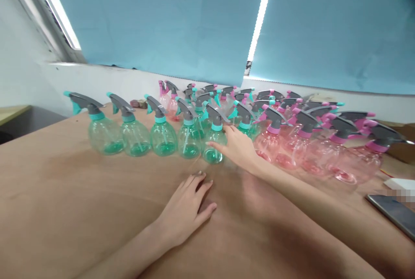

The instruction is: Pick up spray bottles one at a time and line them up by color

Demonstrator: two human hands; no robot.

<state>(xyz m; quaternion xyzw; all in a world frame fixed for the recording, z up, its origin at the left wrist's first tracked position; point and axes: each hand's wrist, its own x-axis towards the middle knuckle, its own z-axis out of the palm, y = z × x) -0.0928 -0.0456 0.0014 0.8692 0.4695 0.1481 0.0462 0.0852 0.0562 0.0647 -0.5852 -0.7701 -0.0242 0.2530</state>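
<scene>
Green spray bottle with a teal collar and grey trigger head: upright on the plywood table, last on the right of a front row of five alike.

Against its right flank, the right hand: arm stretched forward and leftward from the lower right, wrist low over the board. Fingers extended and only lightly curved, tips touching the bottle's belly, not closed round it.

Left hand: nearer the camera, palm down flat on the table, fingers spread and slack, gripping nothing. Forearm rising from the bottom edge.

Left along the row, four more green bottles, close side by side. Just right of the reaching hand, a crowd of pink spray bottles, with more of both colours behind. Near the right edge, a dark phone lying flat. Behind everything, blue blinds.
</scene>
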